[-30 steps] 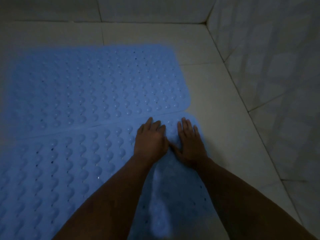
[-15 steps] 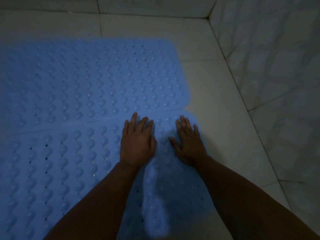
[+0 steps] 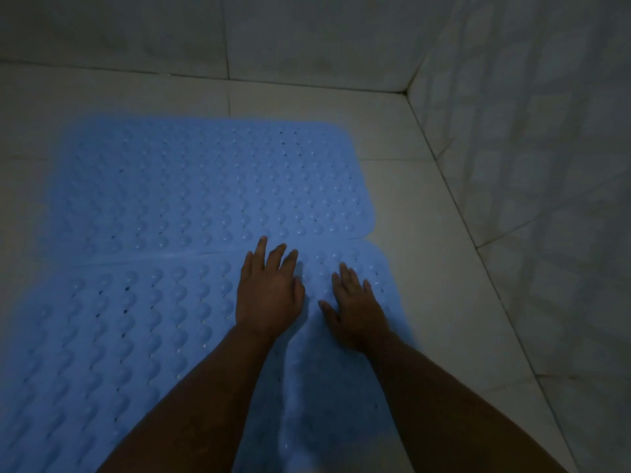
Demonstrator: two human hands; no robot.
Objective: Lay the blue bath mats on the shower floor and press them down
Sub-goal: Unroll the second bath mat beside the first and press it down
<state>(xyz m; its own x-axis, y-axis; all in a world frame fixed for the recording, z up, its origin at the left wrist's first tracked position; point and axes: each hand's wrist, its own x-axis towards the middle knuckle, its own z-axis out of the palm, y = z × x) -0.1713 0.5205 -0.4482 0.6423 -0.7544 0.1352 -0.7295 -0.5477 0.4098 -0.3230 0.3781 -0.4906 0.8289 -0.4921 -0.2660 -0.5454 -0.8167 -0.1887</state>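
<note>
Dimly lit as it is, I can make out two blue bath mats lying side by side on the pale tiled shower floor, their long edges meeting in a seam that runs across the middle of the view. The far mat lies flat, its rounded corner near the back-right corner of the stall. The near mat reaches down to the bottom edge of the view. Both are covered in rows of raised round bumps with small dark drain holes scattered between them; the bumps catch faint highlights.

My left hand lies palm down on the near mat, fingers spread flat, the fingertips reaching the seam. My right hand is also flat and open on the near mat, close to its right rounded corner, thumb out toward the left hand. Neither grip holds anything; both palms rest on the rubber. Between my forearms the near mat shows a raised wrinkle. Tiled walls close the stall behind and to the right.
</note>
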